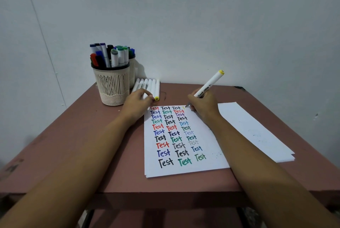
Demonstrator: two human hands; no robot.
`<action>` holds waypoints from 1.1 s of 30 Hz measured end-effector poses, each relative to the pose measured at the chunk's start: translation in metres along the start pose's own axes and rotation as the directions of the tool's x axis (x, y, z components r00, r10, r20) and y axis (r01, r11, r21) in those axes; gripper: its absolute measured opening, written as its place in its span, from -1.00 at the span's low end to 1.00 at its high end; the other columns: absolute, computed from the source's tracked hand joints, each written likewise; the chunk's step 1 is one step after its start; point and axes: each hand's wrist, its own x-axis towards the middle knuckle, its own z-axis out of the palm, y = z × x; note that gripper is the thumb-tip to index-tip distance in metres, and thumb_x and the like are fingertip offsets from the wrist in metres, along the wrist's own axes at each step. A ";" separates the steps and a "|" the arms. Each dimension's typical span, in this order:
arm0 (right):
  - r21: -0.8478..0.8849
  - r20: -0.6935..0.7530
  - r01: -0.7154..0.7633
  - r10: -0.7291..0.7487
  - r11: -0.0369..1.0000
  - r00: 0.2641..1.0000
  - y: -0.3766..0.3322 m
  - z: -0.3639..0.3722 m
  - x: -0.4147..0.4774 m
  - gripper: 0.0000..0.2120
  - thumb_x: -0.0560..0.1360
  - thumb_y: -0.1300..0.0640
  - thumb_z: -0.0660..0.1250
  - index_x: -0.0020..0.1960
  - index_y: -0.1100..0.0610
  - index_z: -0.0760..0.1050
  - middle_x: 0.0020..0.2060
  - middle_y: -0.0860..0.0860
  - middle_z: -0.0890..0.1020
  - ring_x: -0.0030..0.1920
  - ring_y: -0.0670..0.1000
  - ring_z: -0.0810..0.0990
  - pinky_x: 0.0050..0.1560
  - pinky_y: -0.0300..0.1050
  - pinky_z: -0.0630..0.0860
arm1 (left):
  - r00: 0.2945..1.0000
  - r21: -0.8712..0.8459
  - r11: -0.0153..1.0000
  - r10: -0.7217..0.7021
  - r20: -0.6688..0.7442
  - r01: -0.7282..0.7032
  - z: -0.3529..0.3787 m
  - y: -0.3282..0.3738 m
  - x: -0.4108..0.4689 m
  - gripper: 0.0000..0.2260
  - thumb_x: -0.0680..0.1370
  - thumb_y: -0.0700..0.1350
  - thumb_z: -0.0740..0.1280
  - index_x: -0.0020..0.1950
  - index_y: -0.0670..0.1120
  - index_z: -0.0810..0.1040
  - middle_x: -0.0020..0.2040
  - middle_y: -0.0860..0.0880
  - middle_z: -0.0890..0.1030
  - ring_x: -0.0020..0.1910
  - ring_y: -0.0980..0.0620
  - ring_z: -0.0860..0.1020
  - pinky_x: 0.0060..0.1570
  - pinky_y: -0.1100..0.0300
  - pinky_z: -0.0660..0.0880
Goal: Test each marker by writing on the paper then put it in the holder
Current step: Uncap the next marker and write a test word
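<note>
Now the yellow marker (209, 83) writes at the paper's (213, 161) top edge.
The right hand (204, 106) grips it, tip down; the left hand (138, 101) curls beside the spare markers (149, 85), whether holding anything I can't tell. A stroke may slip onto the counter (110, 145); the holder (112, 88), upper left, looks crammed.

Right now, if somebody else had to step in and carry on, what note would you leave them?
Right hand grips the yellow marker, tip on the paper's top row, a yellow letter just begun.
Left hand rests by the paper's top left corner, fingers curled; whether it holds anything is unclear.
Done: the paper carries many rows of "Test"; the holder holds many markers.
Left: finish this word, put the yellow marker in the holder, then test the white markers lying in a row behind the left hand.
</note>
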 end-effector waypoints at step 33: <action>0.026 -0.123 -0.025 0.028 0.999 0.992 -0.003 -0.001 -0.002 -0.82 0.42 0.27 0.36 -0.28 0.09 0.42 -0.37 0.02 0.52 -0.38 -0.02 0.56 -0.26 -0.14 0.52 | 1.000 0.021 1.000 -0.008 0.001 0.008 -0.001 0.007 -0.005 -0.90 0.55 -0.09 0.27 -0.03 -0.04 0.56 0.18 -0.13 0.57 0.13 -0.07 0.49 -0.06 0.15 0.35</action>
